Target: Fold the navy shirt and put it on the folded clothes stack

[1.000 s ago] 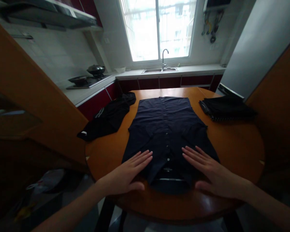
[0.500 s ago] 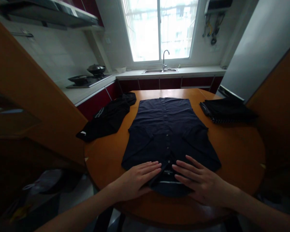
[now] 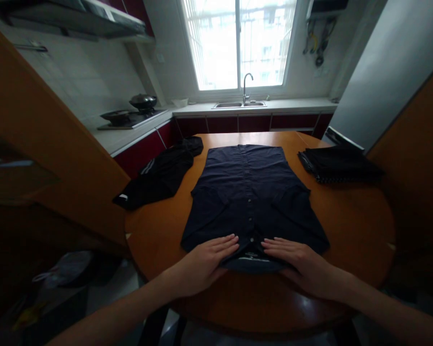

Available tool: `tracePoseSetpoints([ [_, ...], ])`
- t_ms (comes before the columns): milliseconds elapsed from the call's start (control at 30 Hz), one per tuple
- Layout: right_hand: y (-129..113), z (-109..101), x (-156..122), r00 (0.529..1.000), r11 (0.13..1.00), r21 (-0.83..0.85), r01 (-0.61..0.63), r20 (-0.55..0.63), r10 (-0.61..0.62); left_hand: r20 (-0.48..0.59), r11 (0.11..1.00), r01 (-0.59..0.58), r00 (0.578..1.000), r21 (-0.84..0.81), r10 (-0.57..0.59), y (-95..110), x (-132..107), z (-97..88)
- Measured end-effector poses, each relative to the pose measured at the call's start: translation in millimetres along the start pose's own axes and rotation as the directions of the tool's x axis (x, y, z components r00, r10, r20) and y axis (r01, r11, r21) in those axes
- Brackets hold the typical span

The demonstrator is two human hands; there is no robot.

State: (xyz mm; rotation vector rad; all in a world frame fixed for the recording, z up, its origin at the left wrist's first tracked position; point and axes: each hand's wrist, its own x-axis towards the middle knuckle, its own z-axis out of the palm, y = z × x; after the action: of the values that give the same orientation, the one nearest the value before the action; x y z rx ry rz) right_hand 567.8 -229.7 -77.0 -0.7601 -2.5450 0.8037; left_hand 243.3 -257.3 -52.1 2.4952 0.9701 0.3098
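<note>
A dark navy button-up shirt (image 3: 247, 175) lies spread out on a round wooden table (image 3: 155, 230), its collar end towards me and its buttons running down the middle. My left hand (image 3: 211, 262) is at the left side of the collar, fingers together on top and thumb at the near edge, holding the cloth. At the right side, my right hand (image 3: 299, 264) grips the collar in the same way. Between the hands the neck opening shows a label with pale print. The thumb tips are partly hidden by the cloth.
Black clothing (image 3: 162, 173) with white stripes lies crumpled along the table's left edge. A folded stack of black cloth (image 3: 341, 164) sits at the right. Behind are a counter with a sink (image 3: 229, 105), a stove with pans (image 3: 143, 101) and a fridge (image 3: 386, 72).
The near edge of the collar has moved up, away from me, and its opening has narrowed. My right hand's fingers have come closer together; both hands remain at the collar.
</note>
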Motion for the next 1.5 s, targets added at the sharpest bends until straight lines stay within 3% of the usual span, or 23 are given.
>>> tracePoseSetpoints([
  [133,-3,-12,15,0.954,0.942,0.194,-0.274,-0.070,0.292,-0.041,0.945,0.172,0.981,-0.278,-0.190,-7,13,-12.7],
  [233,3,-22,33,0.934,0.909,0.282,-0.308,-0.094,0.346,-0.008,0.827,0.344,0.922,-0.445,-0.387,-23,25,-13.2],
  [333,16,-24,51,0.930,0.903,0.321,-0.287,-0.133,0.343,-0.006,0.767,0.416,0.878,-0.489,-0.479,-39,37,-11.6],
  [467,34,-18,64,0.880,0.891,0.255,-0.375,-0.204,0.429,-0.056,0.800,0.444,0.860,-0.404,-0.507,-51,48,-13.6],
  [567,40,-14,64,0.850,0.880,0.186,-0.438,-0.232,0.472,-0.086,0.837,0.445,0.866,-0.318,-0.493,-52,51,-17.0],
  [767,32,-8,50,0.862,0.888,0.053,-0.456,-0.222,0.456,-0.075,0.887,0.371,0.911,-0.275,-0.405,-45,45,-18.4],
  [867,24,-2,44,0.834,0.839,-0.119,-0.531,-0.249,0.492,-0.073,0.895,0.438,0.893,-0.085,-0.443,-39,40,-14.0],
  [933,18,2,42,0.830,0.796,-0.266,-0.543,-0.311,0.462,-0.137,0.877,0.475,0.876,0.077,-0.462,-34,38,-10.8],
  [1000,11,4,42,0.849,0.758,-0.405,-0.511,-0.378,0.370,-0.240,0.874,0.438,0.890,0.211,-0.388,-28,38,-8.5],
  [1067,3,6,42,0.869,0.737,-0.498,-0.457,-0.427,0.251,-0.279,0.898,0.305,0.935,0.317,-0.219,-19,40,-6.8],
  [1133,-5,10,43,0.903,0.766,-0.541,-0.349,-0.412,0.121,-0.202,0.916,0.114,0.979,0.384,-0.037,-10,43,-4.0],
  [1200,-11,17,43,0.943,0.814,-0.545,-0.201,-0.333,0.010,-0.085,0.919,-0.030,0.994,0.394,0.068,-3,46,0.8],
  [1267,-13,26,42,0.967,0.840,-0.532,-0.108,-0.251,-0.035,-0.018,0.920,-0.072,0.996,0.385,0.085,0,48,6.7],
  [1333,-11,34,39,0.976,0.846,-0.524,-0.097,-0.218,-0.024,-0.005,0.923,-0.067,0.997,0.378,0.075,-1,48,11.7],
  [1500,-4,38,33,0.966,0.848,-0.520,-0.096,-0.253,-0.045,-0.100,0.943,-0.054,0.991,0.329,0.091,-8,44,16.4],
])
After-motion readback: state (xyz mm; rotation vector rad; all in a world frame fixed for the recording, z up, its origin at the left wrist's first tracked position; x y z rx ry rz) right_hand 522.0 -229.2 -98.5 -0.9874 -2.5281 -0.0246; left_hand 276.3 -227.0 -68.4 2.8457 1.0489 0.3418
